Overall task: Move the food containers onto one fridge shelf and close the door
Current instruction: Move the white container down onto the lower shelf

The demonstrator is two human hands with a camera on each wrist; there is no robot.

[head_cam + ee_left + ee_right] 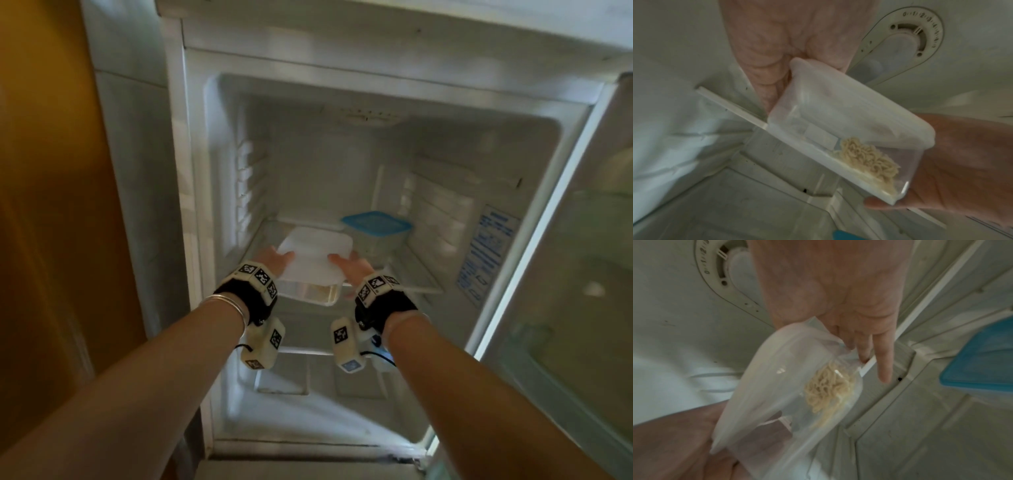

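A clear container with a white lid and noodles inside is held by both hands at the front of the fridge shelf. My left hand grips its left end, thumb on the lid. My right hand grips its right end, thumb on the lid and fingers underneath. In the right wrist view the little finger sticks out free. A second clear container with a blue lid stands on the same shelf, to the right and further back.
The fridge door stands open on the right. A thermostat dial sits on the fridge ceiling. Below the shelf lies a lower compartment floor. A yellow wall is on the left.
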